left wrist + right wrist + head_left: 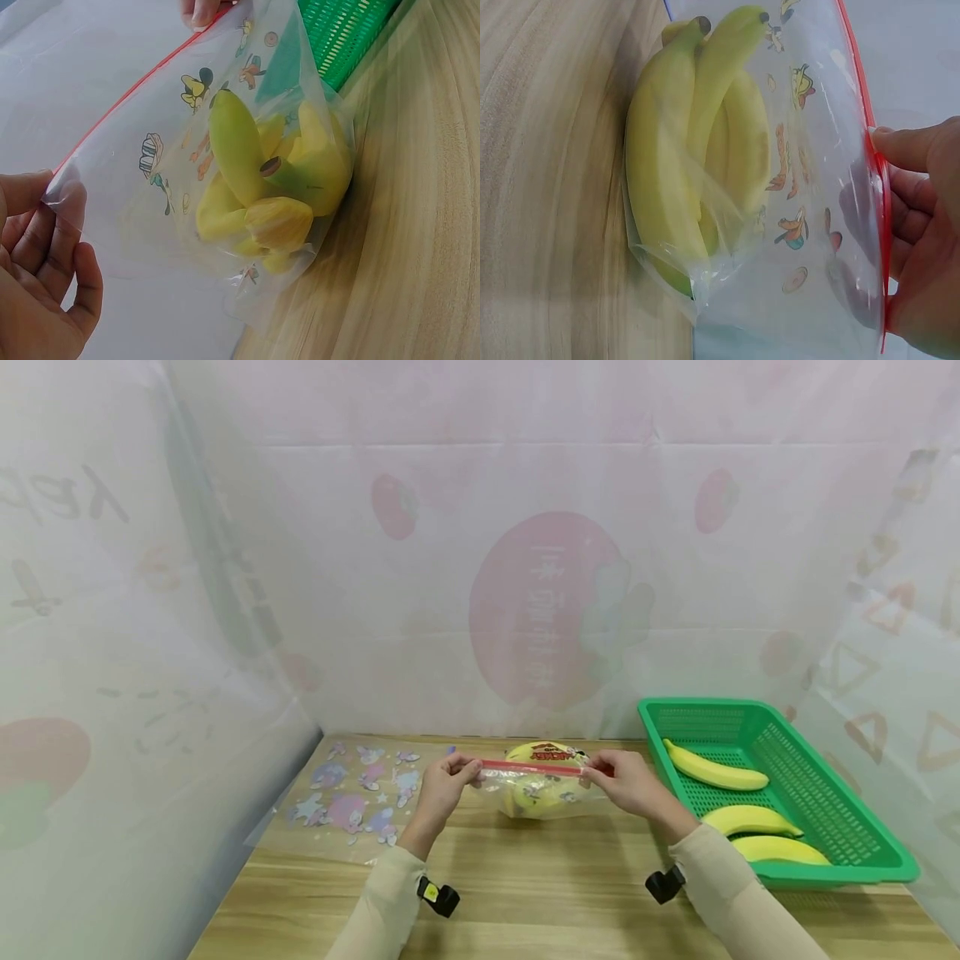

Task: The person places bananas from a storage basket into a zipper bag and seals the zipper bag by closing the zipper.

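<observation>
A clear zip bag [491, 787] printed with cartoon figures stands over the table, its red zip strip [532, 767] along the top. Inside it lie several yellow bananas [660, 157], some greenish at the ends, as the right wrist view shows. My left hand [441, 792] pinches the bag's left top corner between thumb and fingers. At the opposite end, my right hand [632, 785] grips the strip, thumb on the near side and fingers behind. The strip is stretched nearly straight between both hands, and the bananas sag at the bag's bottom.
A green plastic basket [847, 810] holding three bananas [712, 770] stands to the right, close by my right forearm. On the left, a flat clear bag [345, 810] with pastel prints lies on the wooden table [525, 893]. Printed cloth walls [420, 610] enclose the back and sides.
</observation>
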